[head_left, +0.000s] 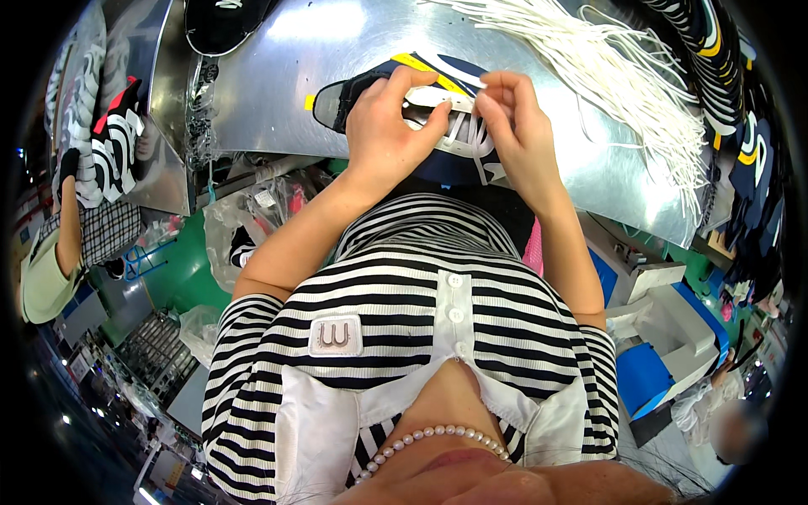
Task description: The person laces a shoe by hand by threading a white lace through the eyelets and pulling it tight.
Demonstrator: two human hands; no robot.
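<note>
A dark navy shoe upper (334, 108) with yellow stripes and a white eyelet band lies at the near edge of the metal table. My left hand (389, 135) grips the white eyelet band between thumb and fingers. At the band's right end, my right hand (520, 126) is closed, with thumb and forefinger pinched on a white shoelace (478, 141). Part of the lace crosses the shoe opening in several strands. The fingertips partly hide the eyelets and the pinched end of the lace.
A large bundle of loose white shoelaces (623, 101) spreads over the right of the metal table (311, 42). Dark uppers (749, 160) hang stacked at far right. A black shoe (220, 25) stands at back left. Another person's arm (69, 219) is at far left.
</note>
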